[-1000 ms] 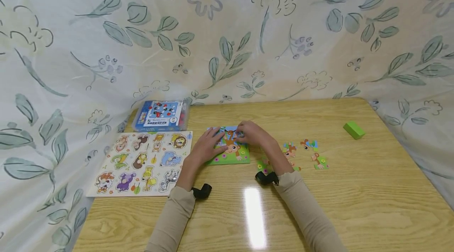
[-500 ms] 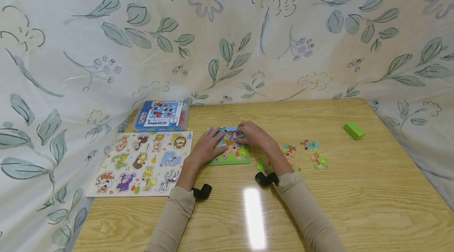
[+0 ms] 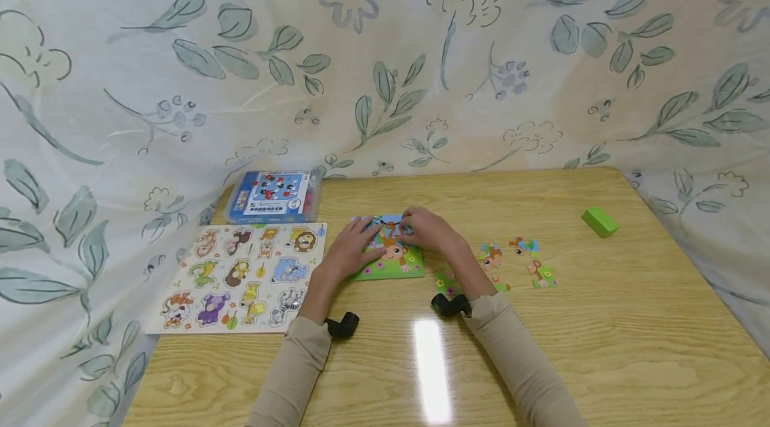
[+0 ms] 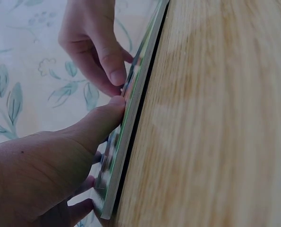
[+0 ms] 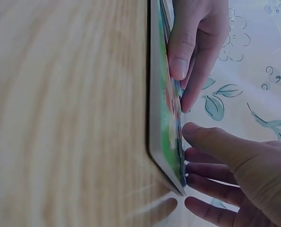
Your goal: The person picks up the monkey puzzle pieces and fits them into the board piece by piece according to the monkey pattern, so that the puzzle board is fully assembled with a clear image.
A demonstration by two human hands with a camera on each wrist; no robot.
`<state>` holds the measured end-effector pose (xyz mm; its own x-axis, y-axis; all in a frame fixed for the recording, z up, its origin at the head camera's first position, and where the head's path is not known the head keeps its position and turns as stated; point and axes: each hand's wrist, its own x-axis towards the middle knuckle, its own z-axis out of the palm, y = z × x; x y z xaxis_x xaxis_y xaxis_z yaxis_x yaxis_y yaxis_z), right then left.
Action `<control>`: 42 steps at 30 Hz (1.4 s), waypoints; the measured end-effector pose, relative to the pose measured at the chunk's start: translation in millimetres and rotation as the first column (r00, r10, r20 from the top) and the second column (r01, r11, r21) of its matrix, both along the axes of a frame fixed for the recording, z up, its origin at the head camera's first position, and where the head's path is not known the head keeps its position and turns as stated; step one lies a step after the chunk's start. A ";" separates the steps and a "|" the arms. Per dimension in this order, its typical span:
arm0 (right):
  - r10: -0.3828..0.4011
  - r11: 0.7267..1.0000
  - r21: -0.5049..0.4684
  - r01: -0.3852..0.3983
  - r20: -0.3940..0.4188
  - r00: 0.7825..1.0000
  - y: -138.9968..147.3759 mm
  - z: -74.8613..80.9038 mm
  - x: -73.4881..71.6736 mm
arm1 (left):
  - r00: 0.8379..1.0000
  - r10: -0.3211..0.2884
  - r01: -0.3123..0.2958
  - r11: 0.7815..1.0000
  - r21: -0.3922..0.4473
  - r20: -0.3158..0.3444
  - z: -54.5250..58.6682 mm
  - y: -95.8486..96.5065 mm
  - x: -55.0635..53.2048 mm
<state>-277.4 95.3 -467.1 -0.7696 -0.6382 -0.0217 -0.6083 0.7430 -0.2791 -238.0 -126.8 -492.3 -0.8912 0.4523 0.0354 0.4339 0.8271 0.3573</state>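
Note:
A thin puzzle board with a monkey picture lies flat in the middle of the table. My left hand rests across its left part, fingers spread and thumb pressing on the face. At the upper right of the board, my right hand bends its thumb and fingers round a small puzzle piece, mostly covered by them. Loose pieces lie to the right: a monkey-face piece, a blue-cornered piece and a green one. Others lie partly under the right forearm.
A cream animal puzzle board lies at the left, with a clear plastic box bearing a molecule label behind it. A green block sits at the far right. A floral cloth hangs behind the wooden table.
My right hand has shifted very slightly at the board's upper right, and more of the picture beside its fingertips shows. My left hand has stayed in place.

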 end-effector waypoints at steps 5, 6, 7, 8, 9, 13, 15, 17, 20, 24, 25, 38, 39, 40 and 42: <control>-0.002 1.000 -0.001 0.002 0.000 1.000 -0.7 -1.2 0.7 | 1.000 0.000 0.000 1.000 0.001 -0.010 -0.8 0.1 0.2; -0.001 1.000 -0.004 0.001 0.001 1.000 -0.7 -1.7 0.8 | 1.000 0.000 0.000 1.000 -0.001 -0.012 -1.1 0.2 0.0; 0.000 1.000 -0.007 0.000 0.003 1.000 -0.5 -1.7 1.0 | 1.000 0.001 -0.001 1.000 0.000 -0.014 -1.2 0.3 0.0; 0.001 1.000 -0.012 -0.001 0.006 1.000 -0.2 -1.9 1.3 | 1.000 0.001 -0.001 1.000 -0.001 -0.016 -1.4 0.3 0.1; 0.001 1.000 -0.019 -0.001 0.009 1.000 0.3 -2.1 1.6 | 1.000 0.001 -0.001 1.000 -0.001 -0.019 -1.7 0.5 0.1; 0.004 0.999 -0.042 -0.003 0.015 1.000 2.6 -3.5 3.2 | 0.999 0.009 -0.010 1.000 -0.009 -0.038 -2.5 0.8 0.8; 0.008 0.999 -0.047 -0.007 0.017 1.000 3.0 -5.5 3.8 | 0.999 0.022 -0.023 1.000 -0.018 -0.041 -1.7 -0.3 1.8; 0.020 0.998 -0.051 -0.019 0.015 1.000 3.4 -6.7 3.8 | 0.999 0.043 -0.043 0.999 -0.008 -0.022 1.4 -2.9 3.2; 0.028 0.995 -0.092 -0.025 0.026 0.999 4.7 -5.4 3.1 | 0.998 0.062 -0.063 0.998 0.020 0.027 8.2 -9.3 6.0; 0.003 0.981 -0.194 0.000 0.016 1.000 12.9 3.7 4.1 | 0.994 0.065 -0.068 0.997 0.032 0.086 17.2 -20.8 11.0; -0.007 0.976 -0.219 0.010 0.016 1.000 16.5 6.7 5.6 | 0.994 0.063 -0.066 0.997 0.031 0.090 18.9 -23.6 12.7; -0.051 0.992 -0.112 0.057 0.054 0.997 87.2 1.6 36.8 | 0.991 0.105 -0.120 0.969 0.218 0.077 12.0 -9.5 33.4; -0.052 0.991 -0.116 0.059 0.060 0.997 90.1 0.8 38.3 | 0.986 0.137 -0.156 0.954 0.255 0.091 8.8 -7.3 34.7; -0.049 0.991 -0.125 0.056 0.059 0.997 92.2 0.2 39.2 | 0.979 0.172 -0.197 0.935 0.295 0.108 5.6 -5.7 36.1; -0.048 0.987 -0.149 0.057 0.066 0.997 94.5 0.1 40.6 | 0.965 0.233 -0.262 0.895 0.361 0.121 -0.3 -3.3 38.9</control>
